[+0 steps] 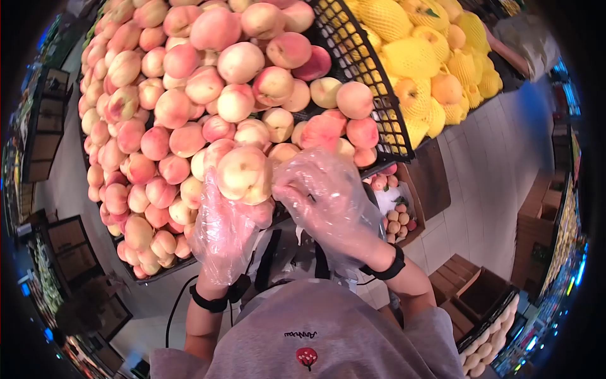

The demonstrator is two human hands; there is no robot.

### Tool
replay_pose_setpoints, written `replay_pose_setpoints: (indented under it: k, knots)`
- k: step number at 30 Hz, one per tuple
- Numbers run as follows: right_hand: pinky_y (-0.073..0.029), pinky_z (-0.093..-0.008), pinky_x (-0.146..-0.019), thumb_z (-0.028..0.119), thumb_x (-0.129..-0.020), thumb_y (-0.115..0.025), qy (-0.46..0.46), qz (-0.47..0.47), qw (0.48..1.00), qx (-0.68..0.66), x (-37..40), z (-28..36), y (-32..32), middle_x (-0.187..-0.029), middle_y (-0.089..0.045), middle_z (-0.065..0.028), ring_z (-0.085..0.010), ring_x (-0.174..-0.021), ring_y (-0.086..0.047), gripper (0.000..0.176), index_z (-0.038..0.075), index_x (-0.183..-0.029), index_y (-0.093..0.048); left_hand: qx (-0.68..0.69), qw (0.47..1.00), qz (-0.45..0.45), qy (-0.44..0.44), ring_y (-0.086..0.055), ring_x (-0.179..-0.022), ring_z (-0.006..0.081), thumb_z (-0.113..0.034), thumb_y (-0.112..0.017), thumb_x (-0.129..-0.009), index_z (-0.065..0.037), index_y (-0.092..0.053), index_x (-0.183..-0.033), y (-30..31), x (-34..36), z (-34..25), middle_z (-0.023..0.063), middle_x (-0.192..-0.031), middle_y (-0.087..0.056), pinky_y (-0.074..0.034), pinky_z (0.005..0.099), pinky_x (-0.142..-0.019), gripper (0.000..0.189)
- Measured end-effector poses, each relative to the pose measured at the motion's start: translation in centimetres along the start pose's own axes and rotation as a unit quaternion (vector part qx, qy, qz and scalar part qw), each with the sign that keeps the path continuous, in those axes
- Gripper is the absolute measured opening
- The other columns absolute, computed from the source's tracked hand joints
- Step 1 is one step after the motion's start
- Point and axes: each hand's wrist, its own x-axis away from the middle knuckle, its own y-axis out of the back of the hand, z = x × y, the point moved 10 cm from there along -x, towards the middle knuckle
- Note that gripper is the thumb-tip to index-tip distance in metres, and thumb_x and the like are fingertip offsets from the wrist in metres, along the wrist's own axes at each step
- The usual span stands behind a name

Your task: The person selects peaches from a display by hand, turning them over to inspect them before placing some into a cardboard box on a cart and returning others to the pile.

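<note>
A pale yellow-pink peach [245, 175] rests in my left hand [226, 221], which wears a clear plastic glove and has its fingers closed round the fruit from below. Just right of that peach is my right hand [323, 199], also in a clear loose glove, its fingers curled and pressed together. A tiny dark spot shows by those fingertips, but what they hold, if anything, cannot be made out. Both hands are at the near edge of a large heap of peaches [172, 107].
A black plastic grid divider [379, 95] separates the peaches from yellow fruit in foam nets [410, 58]. Below right stands a box of fruit [404, 218]. Cardboard boxes [464, 287] are at lower right. Another person's arm [508, 54] shows at upper right.
</note>
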Motion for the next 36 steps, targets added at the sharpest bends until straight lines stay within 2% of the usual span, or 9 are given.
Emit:
replay_pose_setpoints:
  k: [4,11,16,21,23,26,29,32,36]
  knots:
    - [-0.05,-0.0388,-0.079,0.005,-0.076,-0.078,-0.078,-0.102,0.987,0.097,5.0,-1.8,11.1,-0.09,-0.067,-0.0078,-0.0263,-0.087,-0.065,0.018,0.007,-0.088,-0.065,-0.054,0.998,0.001,-0.017,-0.056,-0.122,0.026,-0.035,-0.056,-0.102,-0.005,-0.045,-0.144,0.1,-0.6,-0.3,0.0131,-0.136,-0.056,-0.045,0.0398,-0.105,0.053]
    - [-0.049,-0.0286,-0.075,0.002,-0.085,-0.069,-0.481,-0.269,0.825,0.126,31.0,-21.7,26.9,-0.081,-0.065,-0.0065,-0.0129,-0.08,-0.059,0.004,0.001,-0.089,-0.068,-0.141,0.988,-0.01,-0.055,-0.056,-0.121,0.0272,-0.033,-0.057,-0.101,-0.003,-0.044,-0.143,0.5,-1.5,-0.4,0.0139,-0.135,-0.056,-0.046,0.0397,-0.104,0.054]
    - [-0.053,-0.0441,-0.078,0.021,-0.09,-0.058,-0.591,-0.146,0.735,0.299,46.8,-38.5,26.6,-0.089,-0.071,-0.0216,-0.0357,-0.085,-0.07,0.026,0.002,-0.096,-0.074,-0.179,0.98,-0.037,-0.083,-0.056,-0.121,0.028,-0.032,-0.058,-0.1,-0.002,-0.043,-0.142,0.1,-0.9,1.3,0.0145,-0.135,-0.055,-0.047,0.0396,-0.104,0.055]
    - [-0.052,-0.0479,-0.076,0.012,-0.087,-0.054,-0.54,-0.157,0.741,0.366,49.7,-41.0,27.3,-0.088,-0.069,-0.0225,-0.0406,-0.086,-0.067,0.018,0.001,-0.089,-0.067,-0.168,0.981,-0.057,-0.077,-0.056,-0.12,0.0289,-0.031,-0.059,-0.099,0.0,-0.043,-0.142,-0.3,-1.2,4.6,0.015,-0.134,-0.054,-0.047,0.0395,-0.104,0.055]
    - [-0.052,-0.0481,-0.076,0.009,-0.084,-0.054,-0.556,-0.211,0.767,0.242,56.1,-47.2,27.8,-0.089,-0.068,-0.0236,-0.0408,-0.086,-0.066,0.016,0.001,-0.09,-0.067,-0.168,0.981,-0.063,-0.079,-0.056,-0.12,0.0292,-0.03,-0.059,-0.098,0.0,-0.042,-0.142,-0.3,-1.4,5.3,0.0153,-0.134,-0.054,-0.047,0.0394,-0.104,0.056]
    - [-0.052,-0.045,-0.069,0.005,-0.081,-0.057,-0.485,-0.214,0.781,0.33,51.0,-41.5,28.8,-0.082,-0.068,-0.0196,-0.0356,-0.076,-0.066,0.011,0.001,-0.087,-0.066,-0.172,0.979,-0.07,-0.089,-0.056,-0.12,0.0297,-0.03,-0.06,-0.098,0.001,-0.042,-0.141,-0.2,-1.5,5.8,0.0156,-0.134,-0.054,-0.048,0.0393,-0.103,0.056]
    - [-0.051,-0.0434,-0.07,0.003,-0.082,-0.053,-0.574,-0.154,0.738,0.32,49.4,-40.3,29.5,-0.083,-0.067,-0.0202,-0.0347,-0.076,-0.065,0.014,0.0,-0.089,-0.065,-0.179,0.975,-0.082,-0.1,-0.056,-0.119,0.0302,-0.029,-0.06,-0.097,0.002,-0.042,-0.141,0.2,-1.5,5.8,0.0159,-0.133,-0.053,-0.048,0.0393,-0.103,0.057]
    - [-0.05,-0.0408,-0.071,0.003,-0.086,-0.054,-0.59,-0.314,0.723,0.176,48.2,-38.5,30.5,-0.083,-0.067,-0.018,-0.0319,-0.077,-0.064,0.014,0.0,-0.093,-0.065,-0.195,0.97,-0.092,-0.114,-0.056,-0.119,0.0307,-0.028,-0.061,-0.097,0.002,-0.042,-0.141,0.7,-1.6,5.9,0.0163,-0.133,-0.053,-0.048,0.0392,-0.103,0.057]
    - [-0.05,-0.0383,-0.073,0.003,-0.09,-0.054,-0.483,-0.251,0.809,0.223,44.2,-36.0,30.9,-0.086,-0.066,-0.0139,-0.0273,-0.079,-0.064,0.012,0.001,-0.097,-0.063,-0.219,0.962,-0.097,-0.128,-0.057,-0.116,0.0286,-0.031,-0.062,-0.095,0.002,-0.042,-0.139,4.2,-1.9,5.1,0.0153,-0.13,-0.054,-0.049,0.0386,-0.101,0.058]
